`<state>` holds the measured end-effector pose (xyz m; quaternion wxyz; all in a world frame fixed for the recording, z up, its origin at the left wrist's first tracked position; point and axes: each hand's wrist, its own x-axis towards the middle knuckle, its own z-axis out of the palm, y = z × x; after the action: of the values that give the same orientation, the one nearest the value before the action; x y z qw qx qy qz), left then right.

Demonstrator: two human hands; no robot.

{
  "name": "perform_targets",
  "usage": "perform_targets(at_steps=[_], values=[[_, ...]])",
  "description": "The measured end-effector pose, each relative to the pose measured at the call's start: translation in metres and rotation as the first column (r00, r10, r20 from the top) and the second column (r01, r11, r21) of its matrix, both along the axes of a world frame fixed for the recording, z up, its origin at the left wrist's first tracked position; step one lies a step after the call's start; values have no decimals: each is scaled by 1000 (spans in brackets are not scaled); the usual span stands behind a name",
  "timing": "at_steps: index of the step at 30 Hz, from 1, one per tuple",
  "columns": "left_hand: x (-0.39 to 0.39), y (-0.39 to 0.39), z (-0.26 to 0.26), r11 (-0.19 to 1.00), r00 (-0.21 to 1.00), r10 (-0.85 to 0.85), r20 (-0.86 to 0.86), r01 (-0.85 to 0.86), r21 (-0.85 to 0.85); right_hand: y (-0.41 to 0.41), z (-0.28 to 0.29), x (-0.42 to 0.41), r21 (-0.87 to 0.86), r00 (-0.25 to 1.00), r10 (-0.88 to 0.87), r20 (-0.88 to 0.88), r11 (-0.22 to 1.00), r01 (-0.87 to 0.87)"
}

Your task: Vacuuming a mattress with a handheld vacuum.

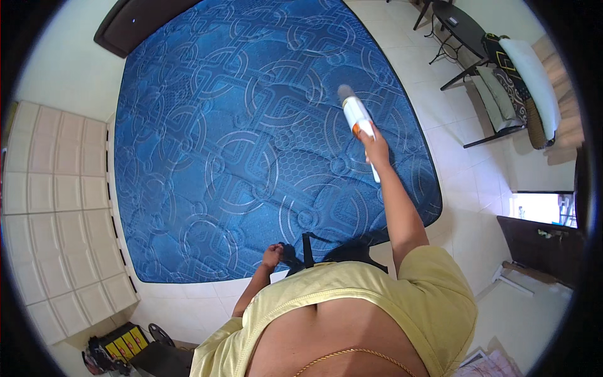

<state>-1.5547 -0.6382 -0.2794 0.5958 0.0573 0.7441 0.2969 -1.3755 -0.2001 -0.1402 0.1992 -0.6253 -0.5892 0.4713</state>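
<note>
My right hand is closed around the handle of a white handheld vacuum cleaner with an orange part. The cleaner's greyish nozzle end points away from me, over the right half of a blue patterned mattress; whether it touches the surface cannot be told. Near the mattress's front edge, my left hand has its fingers curled, and no object shows in it. A black strap lies in front of my yellow shirt.
A dark headboard stands at the far left. Pale panelled cabinets line the left side. On the right are a dark oval table, a chair with cushions, and a dark door. Yellow boxes sit lower left.
</note>
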Motion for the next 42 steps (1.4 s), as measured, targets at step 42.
perform_targets(at_steps=[42], values=[[-139, -96, -25, 970, 982, 191, -1, -189, -154, -276, -10, -66, 69, 927, 258, 271, 956, -286]])
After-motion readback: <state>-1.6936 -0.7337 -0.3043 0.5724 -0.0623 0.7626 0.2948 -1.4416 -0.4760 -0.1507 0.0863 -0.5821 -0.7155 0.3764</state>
